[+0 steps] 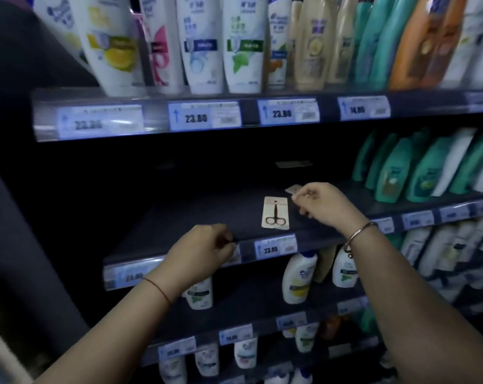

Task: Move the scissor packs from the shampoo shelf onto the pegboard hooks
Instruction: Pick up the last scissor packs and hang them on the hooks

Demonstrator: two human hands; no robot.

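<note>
A scissor pack (275,212), a pale card with small black scissors, lies flat on the dark middle shelf (196,214). Behind it to the right, the corner of a second pack (292,189) shows at my right hand's fingertips. My right hand (322,202) is over the shelf with fingers pinched on that second pack. My left hand (200,246) is curled at the shelf's front edge, left of the flat pack; whether it holds anything is hidden. No pegboard hooks are in view.
White shampoo bottles (204,42) crowd the shelf above. Green bottles (417,167) fill the right part of the middle shelf. More white bottles (298,278) stand on the lower shelves. Price tags (275,248) line the shelf edges.
</note>
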